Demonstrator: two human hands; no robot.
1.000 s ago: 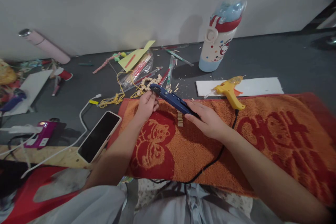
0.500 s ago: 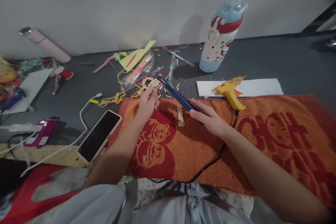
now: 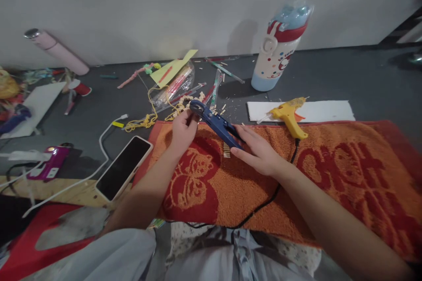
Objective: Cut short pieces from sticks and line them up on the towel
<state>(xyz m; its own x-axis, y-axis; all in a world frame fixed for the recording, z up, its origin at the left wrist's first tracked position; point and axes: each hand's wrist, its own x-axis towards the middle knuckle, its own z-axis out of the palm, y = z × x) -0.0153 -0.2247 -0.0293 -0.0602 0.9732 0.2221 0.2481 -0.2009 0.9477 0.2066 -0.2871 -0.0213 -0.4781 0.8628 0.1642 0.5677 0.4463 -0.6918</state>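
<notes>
Right fingers [image 3: 249, 138] hold 1 blue plier-like tool [image 3: 215, 124] over 1 orange towel [image 3: 245, 193]; left fingers [image 3: 192, 129] are at its head.

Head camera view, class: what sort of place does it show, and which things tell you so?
Probably a craft corner on a dark tabletop: a yellow glue gun lies partly on a white strip, small cut pieces sit on an orange towel, and the right hand holds a blue tool.
</notes>
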